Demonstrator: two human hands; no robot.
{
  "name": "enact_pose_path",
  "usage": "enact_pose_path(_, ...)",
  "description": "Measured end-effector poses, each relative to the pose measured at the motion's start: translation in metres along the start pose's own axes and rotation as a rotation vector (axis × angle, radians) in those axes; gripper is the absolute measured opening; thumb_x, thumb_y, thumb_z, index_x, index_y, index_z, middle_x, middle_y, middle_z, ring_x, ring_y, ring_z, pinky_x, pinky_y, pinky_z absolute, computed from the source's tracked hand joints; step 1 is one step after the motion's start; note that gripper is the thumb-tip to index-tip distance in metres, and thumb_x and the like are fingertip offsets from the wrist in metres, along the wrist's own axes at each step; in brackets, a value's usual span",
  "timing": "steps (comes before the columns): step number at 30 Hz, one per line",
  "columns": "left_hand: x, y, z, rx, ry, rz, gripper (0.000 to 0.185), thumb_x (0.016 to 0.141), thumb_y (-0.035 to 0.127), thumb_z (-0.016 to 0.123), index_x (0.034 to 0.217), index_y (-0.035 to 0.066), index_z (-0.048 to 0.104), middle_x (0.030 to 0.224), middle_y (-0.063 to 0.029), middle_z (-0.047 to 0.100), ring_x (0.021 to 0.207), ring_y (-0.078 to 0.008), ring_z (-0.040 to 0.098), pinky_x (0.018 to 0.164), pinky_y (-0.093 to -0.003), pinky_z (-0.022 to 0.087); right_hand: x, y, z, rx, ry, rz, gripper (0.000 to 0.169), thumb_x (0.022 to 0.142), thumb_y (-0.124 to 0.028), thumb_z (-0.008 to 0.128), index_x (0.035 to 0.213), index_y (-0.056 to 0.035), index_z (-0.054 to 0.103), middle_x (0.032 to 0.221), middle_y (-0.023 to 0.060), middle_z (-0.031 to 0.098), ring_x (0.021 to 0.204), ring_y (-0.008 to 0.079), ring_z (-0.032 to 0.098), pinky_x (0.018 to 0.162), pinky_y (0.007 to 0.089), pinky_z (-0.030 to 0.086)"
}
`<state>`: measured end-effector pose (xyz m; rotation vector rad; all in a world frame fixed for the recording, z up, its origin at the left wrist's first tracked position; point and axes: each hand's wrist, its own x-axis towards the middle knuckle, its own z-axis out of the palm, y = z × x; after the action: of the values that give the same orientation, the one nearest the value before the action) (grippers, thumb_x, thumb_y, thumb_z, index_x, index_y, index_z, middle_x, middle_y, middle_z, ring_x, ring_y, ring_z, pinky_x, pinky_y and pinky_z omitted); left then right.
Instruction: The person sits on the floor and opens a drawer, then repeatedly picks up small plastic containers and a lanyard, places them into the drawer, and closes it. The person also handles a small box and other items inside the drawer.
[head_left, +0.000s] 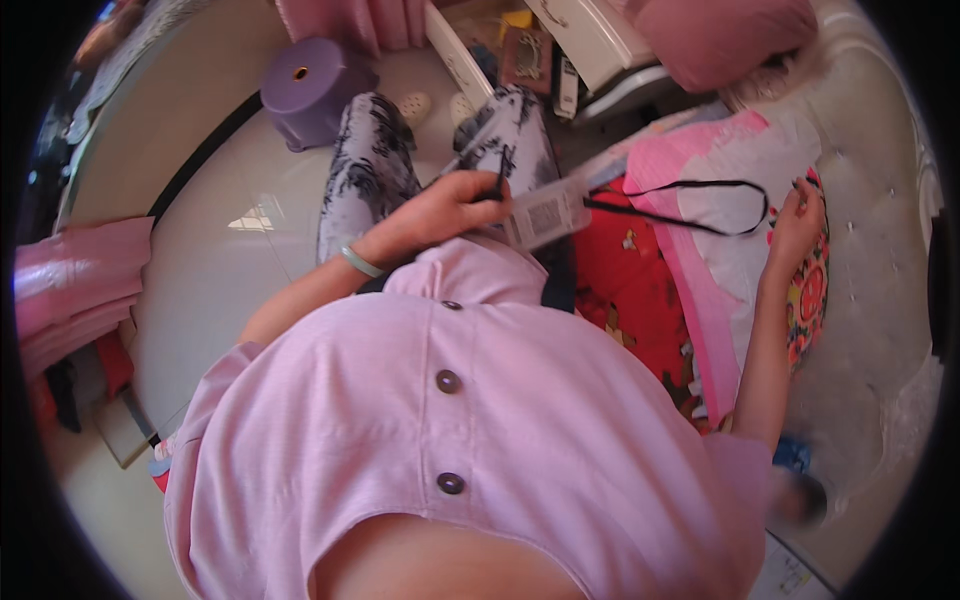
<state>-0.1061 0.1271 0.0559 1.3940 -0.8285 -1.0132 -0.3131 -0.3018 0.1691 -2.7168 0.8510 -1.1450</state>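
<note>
My left hand (466, 201), with a pale green bangle (361, 262) at the wrist, is over my lap. Its fingers grip the near end of a clear plastic card holder (546, 214) that bears a printed code. A thin dark object (501, 176) sticks up from the same fingers; its kind is unclear. From the holder's far end a black lanyard (679, 225) stretches right in a long loop. My right hand (799, 219) is just beyond the loop's end, fingers curled, above a round floral-patterned item (811, 296). Whether those fingers hold anything is unclear.
Red patterned fabric (626, 262) and pink-and-white bedding (720, 165) lie at my right, beside a tufted pale headboard-like panel (862, 247). Ahead are an open drawer (461, 64) with a boxed item (525, 60) beside it, and a purple plastic stool (315, 90).
</note>
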Motion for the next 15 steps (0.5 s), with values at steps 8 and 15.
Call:
enact_pose_path(8,-0.006,0.017,0.0,-0.117,-0.056,-0.03,0.013,0.09,0.015,0.058,0.093,0.002,0.058,0.083,0.0044,0.055,0.08,-0.0046,0.047,0.073,-0.0206,0.041,-0.099,-0.186,0.069,0.818,-0.898,-0.103,0.044,0.088,-0.024,0.065,0.124,-0.0023,0.051,0.111,0.0131,0.061,0.108,0.0217,0.057,0.095,0.0317,0.042)
enact_pose_path(15,-0.006,0.011,-0.008,-0.352,0.182,-0.117,0.011,0.09,0.015,0.058,0.096,0.005,0.059,0.072,0.0063,0.049,0.064,-0.0026,0.041,0.056,-0.0183,0.032,-0.117,-0.167,0.082,0.937,-1.144,0.139,0.026,0.09,-0.021,0.063,0.104,-0.0008,0.058,0.081,-0.0001,0.058,0.076,0.0083,0.052,0.069,0.0241,0.044)
